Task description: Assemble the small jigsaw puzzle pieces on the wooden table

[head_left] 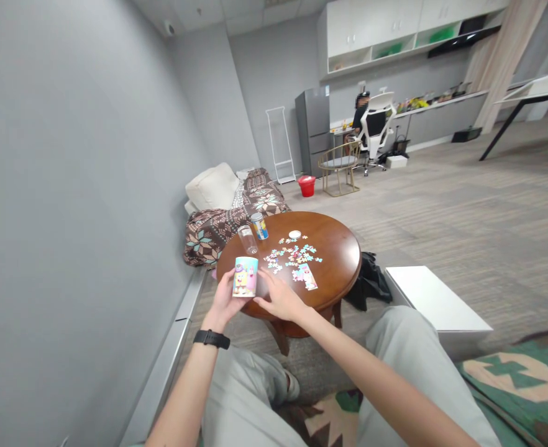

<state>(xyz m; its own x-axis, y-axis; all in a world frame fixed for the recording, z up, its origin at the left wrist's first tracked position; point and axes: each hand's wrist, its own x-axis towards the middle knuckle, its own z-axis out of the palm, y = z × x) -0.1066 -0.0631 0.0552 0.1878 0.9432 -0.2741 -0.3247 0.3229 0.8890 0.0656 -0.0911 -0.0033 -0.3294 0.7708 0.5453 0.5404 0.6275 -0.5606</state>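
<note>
A cylindrical canister (245, 277) printed with a yellow cartoon character is held up over the near left edge of the round wooden table (343, 242). My left hand (225, 304) is wrapped around its left side and base. At the canister's right side is my right hand (281, 295), its fingertips on the edge and its thumb by the bottom corner. Loose jigsaw pieces (297, 253) lie scattered on the tabletop. Nearer me is a partly joined puzzle section (307, 277). Behind the canister are a clear tumbler (247, 239) and a blue and yellow can (260, 226).
A small round white lid (294, 234) lies beyond the pieces. To the table's right are a black bag (369, 282) and a white box (437, 298). A patterned sofa (218, 230) stands behind left, a red bucket (307, 185) farther off. A seated person (358, 121) is at the back.
</note>
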